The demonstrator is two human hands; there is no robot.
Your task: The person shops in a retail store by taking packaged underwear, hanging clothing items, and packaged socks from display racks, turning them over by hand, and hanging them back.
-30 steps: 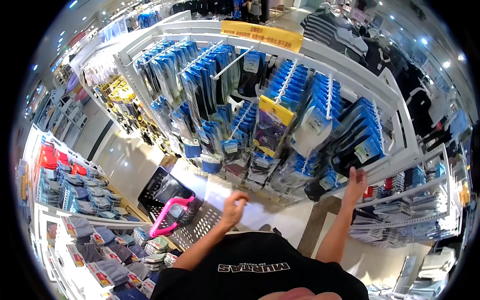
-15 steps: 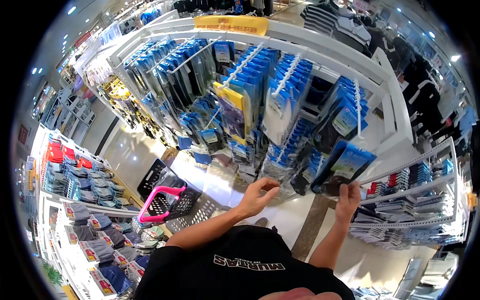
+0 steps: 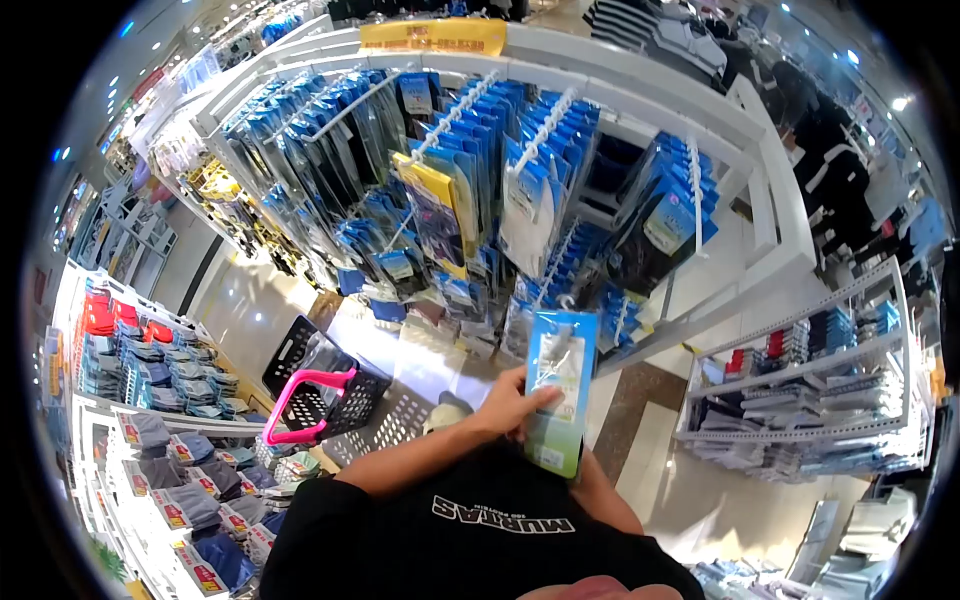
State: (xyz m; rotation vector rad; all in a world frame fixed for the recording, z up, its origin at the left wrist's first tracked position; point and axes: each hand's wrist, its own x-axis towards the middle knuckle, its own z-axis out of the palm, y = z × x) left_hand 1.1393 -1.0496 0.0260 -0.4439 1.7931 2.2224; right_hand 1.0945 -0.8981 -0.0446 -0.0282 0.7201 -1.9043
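Observation:
In front of my chest is a flat packet (image 3: 560, 390) with a blue top, a pale middle panel and a green lower end. It stands nearly upright, its printed face turned up toward me. My left hand (image 3: 515, 402) grips its left edge, thumb across the front and fingers behind. Of my right arm only the forearm (image 3: 608, 490) shows, reaching in behind the packet, which hides that hand. Beyond the packet, similar blue packets (image 3: 665, 215) hang on white hooks of a display rack. A yellow packet (image 3: 433, 205) hangs foremost on one hook.
At my left a black shopping basket (image 3: 340, 385) with a pink handle (image 3: 290, 405) holds something wrapped in clear plastic. Shelves of folded packs (image 3: 160, 430) stand further left. A white rack (image 3: 800, 390) with more packs is on the right. A yellow sign (image 3: 432, 37) tops the display.
The packet, held out to the right by my right hand earlier, has come in front of my chest and turned face-up. My left hand has closed on it. My right hand has gone behind it.

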